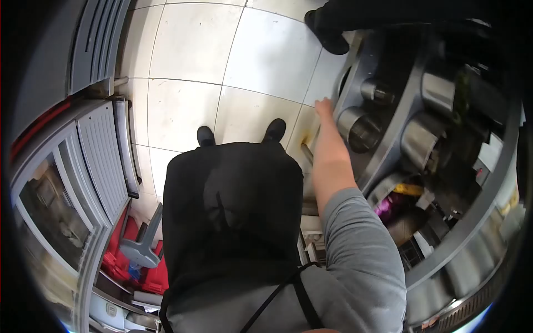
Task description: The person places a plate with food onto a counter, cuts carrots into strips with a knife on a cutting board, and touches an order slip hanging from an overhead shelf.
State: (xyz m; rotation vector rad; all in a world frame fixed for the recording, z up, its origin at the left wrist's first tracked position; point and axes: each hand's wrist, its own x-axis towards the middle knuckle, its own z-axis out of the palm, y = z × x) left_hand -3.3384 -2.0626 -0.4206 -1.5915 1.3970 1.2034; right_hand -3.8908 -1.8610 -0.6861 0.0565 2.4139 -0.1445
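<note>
My right arm reaches forward from a grey sleeve along the metal shelving (383, 158). At its end my right hand (323, 106) is small and blurred, beside the shelving's near edge. I cannot make out whether the fingers grip anything. Close to that hand, a round steel pot (351, 123) stands on the lower shelf, with a smaller steel pot (368, 89) farther along. My left hand is out of view. A black apron (233, 205) covers my front, above my dark shoes (275, 130) on the tiled floor (189, 105).
More steel pots (420, 136) and a bowl holding yellow and purple items (408, 190) fill the shelving to the right. On the left are a vented metal cabinet (101, 158) and red containers (157, 276). Another person's dark shoe (328, 38) is at the top.
</note>
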